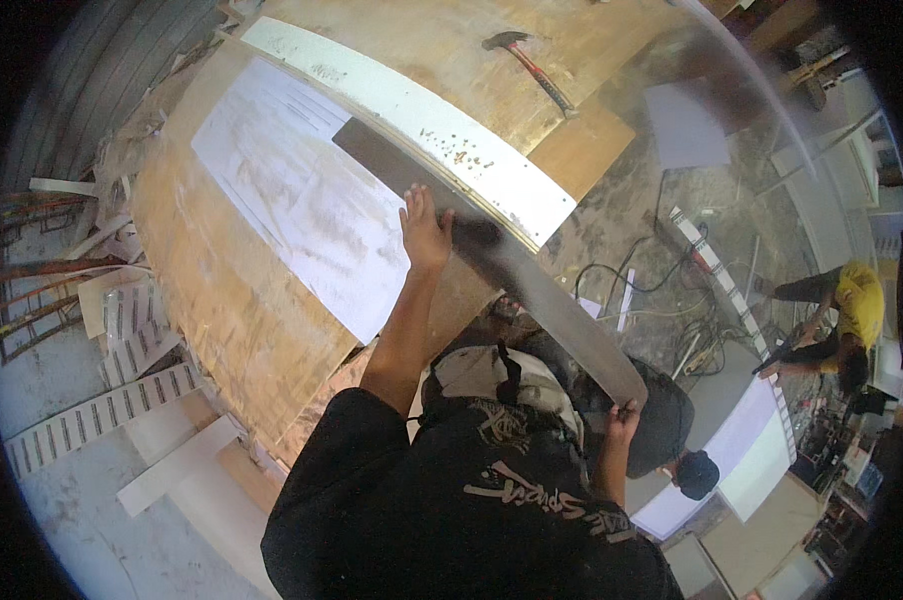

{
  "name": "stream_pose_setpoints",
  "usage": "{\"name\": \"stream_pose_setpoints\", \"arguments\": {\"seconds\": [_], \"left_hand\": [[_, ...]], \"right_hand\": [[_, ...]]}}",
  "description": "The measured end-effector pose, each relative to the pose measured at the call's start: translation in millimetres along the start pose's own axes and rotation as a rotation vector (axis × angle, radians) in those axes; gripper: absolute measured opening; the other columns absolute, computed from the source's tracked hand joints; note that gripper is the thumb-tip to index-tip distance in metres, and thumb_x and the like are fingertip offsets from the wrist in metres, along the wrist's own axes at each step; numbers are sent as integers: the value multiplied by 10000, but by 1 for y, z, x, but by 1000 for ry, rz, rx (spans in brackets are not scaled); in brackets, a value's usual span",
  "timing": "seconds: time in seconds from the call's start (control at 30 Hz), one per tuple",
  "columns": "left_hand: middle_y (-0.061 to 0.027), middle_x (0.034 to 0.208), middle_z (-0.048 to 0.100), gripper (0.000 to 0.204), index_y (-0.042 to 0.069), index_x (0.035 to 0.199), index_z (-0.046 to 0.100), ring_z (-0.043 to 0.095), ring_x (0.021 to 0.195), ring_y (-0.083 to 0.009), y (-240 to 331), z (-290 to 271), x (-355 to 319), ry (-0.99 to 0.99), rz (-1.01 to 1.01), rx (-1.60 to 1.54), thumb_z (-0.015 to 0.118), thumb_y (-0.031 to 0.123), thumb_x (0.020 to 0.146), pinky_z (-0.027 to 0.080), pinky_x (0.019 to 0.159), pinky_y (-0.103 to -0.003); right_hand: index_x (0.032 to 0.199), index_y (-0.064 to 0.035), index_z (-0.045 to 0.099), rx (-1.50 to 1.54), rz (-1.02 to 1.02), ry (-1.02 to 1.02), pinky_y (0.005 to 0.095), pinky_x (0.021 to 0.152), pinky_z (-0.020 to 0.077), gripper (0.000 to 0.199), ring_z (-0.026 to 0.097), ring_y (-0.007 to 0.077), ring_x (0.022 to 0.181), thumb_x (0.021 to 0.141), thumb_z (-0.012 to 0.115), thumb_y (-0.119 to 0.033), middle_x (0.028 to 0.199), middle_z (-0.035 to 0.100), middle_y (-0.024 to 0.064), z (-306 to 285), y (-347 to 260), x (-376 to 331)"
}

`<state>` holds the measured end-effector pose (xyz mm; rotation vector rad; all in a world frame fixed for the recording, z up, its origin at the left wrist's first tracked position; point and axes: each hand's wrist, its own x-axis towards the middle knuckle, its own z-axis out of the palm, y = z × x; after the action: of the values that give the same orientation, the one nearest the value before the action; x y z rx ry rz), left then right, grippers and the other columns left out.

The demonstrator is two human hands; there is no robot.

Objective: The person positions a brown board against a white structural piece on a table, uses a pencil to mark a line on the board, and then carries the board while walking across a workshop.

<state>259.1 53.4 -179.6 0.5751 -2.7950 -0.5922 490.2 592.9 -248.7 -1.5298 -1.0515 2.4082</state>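
A long dark grey-brown strip of board (547, 290) runs from the worktable back toward my body on the right. It lies alongside a white board (412, 115) that has crumbs of debris on top. My left hand (427, 232) rests on the strip near its far part, fingers stretched out and the thumb apart. At the strip's near end, my right hand (623, 420) is closed around the edge. Left of the strip lies a large white sheet (292, 190) with smudges. A hammer (532, 72) with a red and black handle lies beyond the white board.
The plywood worktable (242, 290) spreads to the left. Cables (622, 285) and offcuts litter the floor at right. A co-worker in yellow (857, 305) bends over a long slotted white strip (717, 265). Another person in a dark cap (697, 474) is close on my right.
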Motion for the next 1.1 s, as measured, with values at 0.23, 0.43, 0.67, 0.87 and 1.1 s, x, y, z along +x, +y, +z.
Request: {"name": "stream_pose_setpoints", "arguments": {"seconds": [0.23, 0.43, 0.67, 0.87, 1.1], "left_hand": [[-235, 1564, 287, 684, -43, 1487, 316, 234, 1465, -384, -7, 9, 0, -6, 54, -16, 515, 386, 992, 179, 1190, -498], [-302, 1527, 283, 708, -67, 1459, 325, 258, 1432, -434, 2, 11, -5, 119, 7, -138, 607, 325, 942, 202, 1180, -504], [-240, 1362, 437, 648, -52, 1381, 392, 411, 1298, -329, 58, -9, -44, 229, -934, -1344, 710, 240, 898, 353, 1099, -470], [-138, 1193, 572, 570, 18, 1366, 411, 559, 1119, -250, 106, -99, -61, 73, -496, -1665, 703, 227, 923, 460, 983, -408], [-157, 1435, 427, 646, 47, 1484, 273, 478, 1267, -268, 171, -186, -69, 234, -168, -1411, 623, 197, 962, 464, 1009, -437]], "right_hand": [[1077, -58, 585, -27, 52, -5, 281, 479, 464, 211, 575, 147, 714, 977, 619, -240, 968, 642, 22, -8, -6, 1], [1080, -49, 586, 65, 98, 4, 298, 615, 540, 176, 619, 178, 769, 978, 595, -192, 960, 654, 51, -7, -15, -13], [1070, -51, 632, 137, 313, 198, 283, 610, 529, 171, 627, 180, 820, 910, 577, -75, 1006, 672, 45, -37, -17, -24], [1085, -85, 633, 42, 354, 143, 262, 532, 467, 223, 591, 163, 716, 876, 559, -58, 1015, 661, 26, -60, -23, -32], [1091, -87, 622, 12, 282, 166, 245, 517, 496, 221, 605, 146, 687, 892, 694, -150, 911, 659, 25, -13, -25, -46]]}}
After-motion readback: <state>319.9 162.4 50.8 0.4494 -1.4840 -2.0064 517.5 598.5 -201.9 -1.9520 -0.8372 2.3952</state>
